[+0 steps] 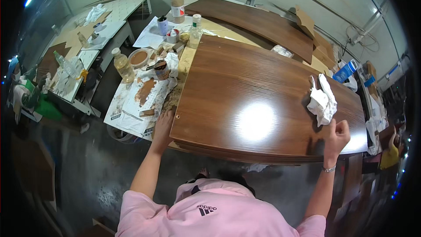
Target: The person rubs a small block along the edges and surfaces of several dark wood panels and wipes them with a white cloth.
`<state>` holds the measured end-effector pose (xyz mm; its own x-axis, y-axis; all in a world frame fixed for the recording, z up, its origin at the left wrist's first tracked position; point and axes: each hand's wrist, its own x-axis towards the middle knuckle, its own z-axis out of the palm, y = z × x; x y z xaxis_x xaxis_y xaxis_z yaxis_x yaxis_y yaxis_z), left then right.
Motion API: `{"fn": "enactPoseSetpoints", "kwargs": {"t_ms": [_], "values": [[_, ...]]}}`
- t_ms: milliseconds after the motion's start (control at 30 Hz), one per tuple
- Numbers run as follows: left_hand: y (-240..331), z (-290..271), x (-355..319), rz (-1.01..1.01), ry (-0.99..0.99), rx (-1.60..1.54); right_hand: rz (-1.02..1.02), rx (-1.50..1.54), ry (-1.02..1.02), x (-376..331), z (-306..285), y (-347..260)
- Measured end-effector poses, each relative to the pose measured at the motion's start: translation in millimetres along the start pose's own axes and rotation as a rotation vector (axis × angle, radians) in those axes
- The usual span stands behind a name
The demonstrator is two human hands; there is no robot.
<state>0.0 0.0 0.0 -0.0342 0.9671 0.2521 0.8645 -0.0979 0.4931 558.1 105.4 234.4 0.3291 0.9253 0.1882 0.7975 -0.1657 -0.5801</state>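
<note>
A dark brown wood-grain panel (219, 87) lies flat on top of a stack of panels in front of me. My left hand (164, 128) is at the stack's near left corner, its fingers stretched out beside the panel edge. Over the right part of the panel, my right hand (337, 137) is closed like a fist, thumb side up; what its fingers hold, if anything, is hidden. Just beyond that hand a crumpled white cloth (323, 103) rests on the panel. A small brown wooden block (147, 113) sits on stained paper left of the panel.
Left of the panel stand an open tin (161, 70), a tub of brown paste (139, 58) and a bottle of yellowish liquid (123, 65). More bottles and a red-and-white pot (172, 35) are farther back. Another brown panel (258, 22) lies behind. A blue canister (345, 71) is at the right.
</note>
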Motion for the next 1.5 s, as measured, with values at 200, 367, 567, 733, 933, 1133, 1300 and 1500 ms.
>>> {"fn": "enactPoseSetpoints", "kwargs": {"t_ms": [200, 367, 567, 733, 933, 1133, 1300, 1500], "values": [[31.9, 4.2, -22.3, -0.204, 0.274, -0.576, -0.677, 0.001, 0.145, 37.8, 11.9, -58.4], [83.0, -14.6, -2.1, -0.207, 0.311, -0.597, -0.735, -0.393, -0.24, 54.6, 46.8, -51.8], [4.0, 28.8, -11.7, -0.201, 0.389, -0.379, -0.87, -0.301, -0.207, 22.2, 59.6, -68.2], [16.6, -34.8, 54.4, -0.395, 0.246, -0.374, -0.775, -0.292, -0.113, 5.7, 60.8, -61.1], [100.7, -190.4, 44.0, 0.213, 0.087, -0.549, -0.669, -0.323, 0.007, -26.4, 68.3, -82.1], [96.1, -176.6, 58.5, 0.742, -0.058, -0.3, -0.639, -0.367, 0.072, -44.3, 78.9, -104.8], [47.2, -141.4, 212.2, 0.552, 0.153, -0.33, -0.635, -0.357, 0.08, -44.8, 81.2, -122.3], [81.8, -144.1, 138.8, 0.797, 0.003, -0.46, -0.578, -0.382, 0.072, -47.2, 73.2, -106.4]]}}
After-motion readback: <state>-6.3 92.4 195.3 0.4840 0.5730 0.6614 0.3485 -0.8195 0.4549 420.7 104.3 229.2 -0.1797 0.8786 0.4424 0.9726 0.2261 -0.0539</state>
